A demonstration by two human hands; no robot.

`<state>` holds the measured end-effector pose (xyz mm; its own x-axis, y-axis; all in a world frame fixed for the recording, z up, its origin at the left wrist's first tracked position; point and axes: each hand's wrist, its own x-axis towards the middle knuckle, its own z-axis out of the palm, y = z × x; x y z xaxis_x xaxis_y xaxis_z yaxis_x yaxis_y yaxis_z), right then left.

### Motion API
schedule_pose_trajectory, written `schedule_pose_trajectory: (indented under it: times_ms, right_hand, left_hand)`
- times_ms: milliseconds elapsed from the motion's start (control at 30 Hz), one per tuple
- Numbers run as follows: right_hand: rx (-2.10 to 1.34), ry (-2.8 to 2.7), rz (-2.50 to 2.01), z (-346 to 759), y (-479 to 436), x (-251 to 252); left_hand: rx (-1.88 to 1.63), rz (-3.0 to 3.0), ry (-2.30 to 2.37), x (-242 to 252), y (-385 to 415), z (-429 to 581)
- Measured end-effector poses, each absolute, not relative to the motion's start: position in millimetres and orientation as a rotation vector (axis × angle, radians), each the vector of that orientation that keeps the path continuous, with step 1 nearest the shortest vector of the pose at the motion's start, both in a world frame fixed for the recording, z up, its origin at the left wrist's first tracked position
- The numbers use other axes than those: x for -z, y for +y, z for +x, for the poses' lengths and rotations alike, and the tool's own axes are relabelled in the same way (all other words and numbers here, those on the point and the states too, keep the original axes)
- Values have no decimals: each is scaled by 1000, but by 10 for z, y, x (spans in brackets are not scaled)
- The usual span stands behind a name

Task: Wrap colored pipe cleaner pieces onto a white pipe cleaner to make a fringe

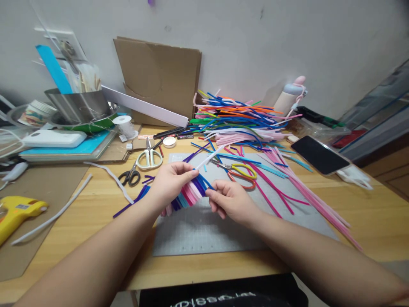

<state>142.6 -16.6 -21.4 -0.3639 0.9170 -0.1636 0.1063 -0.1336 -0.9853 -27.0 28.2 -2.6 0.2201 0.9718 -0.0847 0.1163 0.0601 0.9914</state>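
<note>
My left hand (172,181) pinches a white pipe cleaner (209,158) that slants up to the right. From it hangs a row of folded pipe cleaners (188,194) in pink, blue, purple and white, partly hidden by my left hand and wrist. At the row's right end, my right hand (228,198) has thumb and forefinger closed on a blue pipe cleaner (205,181). Both hands are held above a grey cutting mat (204,238). Behind them on the mat lie scissors with yellow and orange handles (241,172).
Loose pipe cleaners (243,117) are heaped at the back, with pink ones (303,187) trailing right. Green-handled scissors (149,157) and black scissors (130,175) lie left of the mat. A yellow glue gun (21,213) is far left, a phone (319,154) at right.
</note>
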Motion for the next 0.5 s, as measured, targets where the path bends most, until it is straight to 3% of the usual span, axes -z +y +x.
schedule_pose_trajectory:
  times_ms: [300, 500]
  right_hand:
    - [-1947, -1116, -945, 1437, -106, 235]
    - [-1922, -1210, -1011, 1432, -108, 244]
  left_hand:
    - [-1016, 1376, 1163, 75, 329, -305]
    - [-964, 1465, 1173, 44, 298, -292]
